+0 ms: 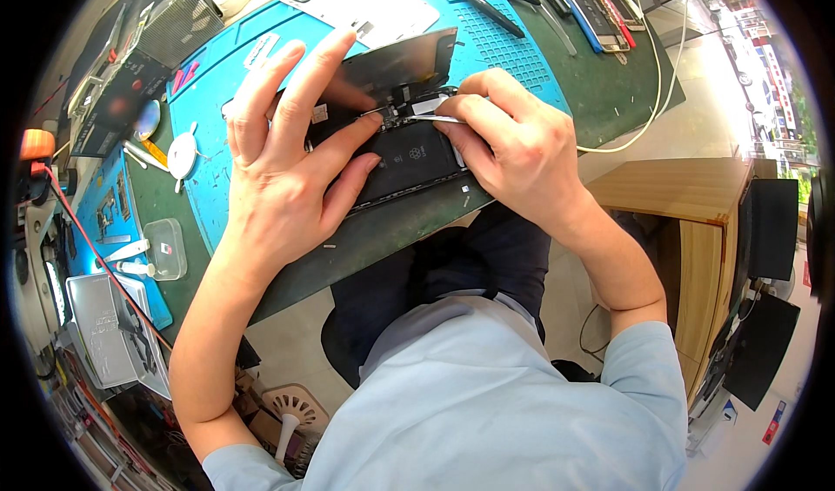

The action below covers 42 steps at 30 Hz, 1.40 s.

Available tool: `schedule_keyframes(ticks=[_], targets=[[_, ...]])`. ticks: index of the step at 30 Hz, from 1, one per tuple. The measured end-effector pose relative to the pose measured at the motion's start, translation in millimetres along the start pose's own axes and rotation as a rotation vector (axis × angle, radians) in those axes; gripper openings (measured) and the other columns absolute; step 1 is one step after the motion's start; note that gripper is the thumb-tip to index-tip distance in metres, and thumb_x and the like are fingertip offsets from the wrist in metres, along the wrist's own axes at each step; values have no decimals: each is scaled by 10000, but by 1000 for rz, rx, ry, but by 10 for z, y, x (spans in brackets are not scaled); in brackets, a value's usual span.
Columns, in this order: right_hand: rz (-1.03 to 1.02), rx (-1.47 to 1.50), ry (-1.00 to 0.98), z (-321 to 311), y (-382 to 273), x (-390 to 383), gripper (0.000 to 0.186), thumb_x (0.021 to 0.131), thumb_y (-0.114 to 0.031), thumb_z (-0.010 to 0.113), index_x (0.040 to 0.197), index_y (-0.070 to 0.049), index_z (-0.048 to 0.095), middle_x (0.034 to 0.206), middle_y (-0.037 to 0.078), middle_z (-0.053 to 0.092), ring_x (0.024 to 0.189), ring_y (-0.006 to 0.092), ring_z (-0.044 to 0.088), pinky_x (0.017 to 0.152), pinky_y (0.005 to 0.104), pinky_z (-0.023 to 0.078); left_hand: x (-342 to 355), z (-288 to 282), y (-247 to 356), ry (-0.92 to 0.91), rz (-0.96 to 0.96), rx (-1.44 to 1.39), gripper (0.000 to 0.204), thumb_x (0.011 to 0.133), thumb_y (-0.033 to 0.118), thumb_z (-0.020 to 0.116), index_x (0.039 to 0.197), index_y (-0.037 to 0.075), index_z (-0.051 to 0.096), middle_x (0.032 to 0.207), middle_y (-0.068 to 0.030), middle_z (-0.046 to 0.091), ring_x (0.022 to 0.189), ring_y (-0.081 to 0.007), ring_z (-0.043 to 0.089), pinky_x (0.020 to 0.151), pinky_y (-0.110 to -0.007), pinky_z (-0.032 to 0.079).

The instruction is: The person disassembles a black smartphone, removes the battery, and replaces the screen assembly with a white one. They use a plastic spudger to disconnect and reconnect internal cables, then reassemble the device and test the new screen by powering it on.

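Note:
An opened smartphone [409, 156] lies on the mat near the bench's front edge, its black battery and inner parts uncovered. Its dark screen panel [404, 60] stands tilted up along the far side. My left hand [287, 152] spreads over the phone's left part; the index fingertip touches the small parts at the battery's upper edge, and the thumb rests by the battery. Between thumb and fingers of my right hand [513, 134] is a slim silver tool that looks like tweezers [428, 118], its tip pointing left at those same parts.
The blue work mat [204, 191] covers much of the green bench. Black-handled pliers [483, 4] and a white sheet [374, 8] lie beyond the phone. Several phone parts [591, 8] sit at the far right, near a white cable [665, 91]. A clear box [165, 249] stands left.

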State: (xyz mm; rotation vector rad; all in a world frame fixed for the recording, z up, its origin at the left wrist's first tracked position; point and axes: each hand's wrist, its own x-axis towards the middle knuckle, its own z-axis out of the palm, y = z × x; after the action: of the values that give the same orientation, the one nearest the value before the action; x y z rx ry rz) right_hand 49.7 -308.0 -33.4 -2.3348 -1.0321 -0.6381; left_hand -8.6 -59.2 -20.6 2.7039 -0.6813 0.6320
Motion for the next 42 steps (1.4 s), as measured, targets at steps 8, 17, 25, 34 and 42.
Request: schedule_keyframes(ticks=[8, 17, 25, 34, 42], targets=[[-12, -32, 20, 46, 30, -28, 156, 823, -159, 816, 906, -107, 694, 891, 16, 610, 734, 222, 677, 605, 345, 536, 13, 2, -5, 29, 22, 4, 280, 811, 157, 808, 1089, 150, 838, 1664, -135, 395, 1502, -367, 360, 1219, -432, 323], [0, -15, 46, 40, -41, 20, 102, 839, -106, 815, 891, -81, 730, 876, 17, 656, 684, 217, 649, 603, 338, 511, 29, 12, -72, 6, 137, 175, 244, 793, 157, 795, 1026, 91, 825, 1609, -232, 419, 1479, -396, 365, 1217, -499, 277], [-3, -15, 42, 45, -31, 14, 103, 849, -126, 810, 901, -83, 733, 880, 17, 653, 690, 220, 654, 613, 340, 517, 30, 54, -2, 83, 122, 89, 230, 845, 169, 789, 1067, 173, 848, 1673, -118, 385, 1499, -338, 342, 1214, -422, 309], [14, -3, 38, 37, -31, 14, 100, 852, -130, 808, 905, -91, 733, 881, 7, 655, 688, 221, 656, 612, 339, 522, 32, 38, 8, 74, 115, 104, 230, 841, 172, 790, 1063, 166, 848, 1673, -118, 386, 1502, -341, 344, 1221, -425, 308], [-157, -46, 65, 76, 133, -41, 165, 801, -68, 798, 955, -92, 743, 908, 19, 673, 775, 223, 677, 654, 338, 540, 29, 37, 2, 72, 108, 97, 228, 849, 175, 786, 1069, 173, 847, 1677, -111, 383, 1510, -334, 338, 1223, -419, 308]])
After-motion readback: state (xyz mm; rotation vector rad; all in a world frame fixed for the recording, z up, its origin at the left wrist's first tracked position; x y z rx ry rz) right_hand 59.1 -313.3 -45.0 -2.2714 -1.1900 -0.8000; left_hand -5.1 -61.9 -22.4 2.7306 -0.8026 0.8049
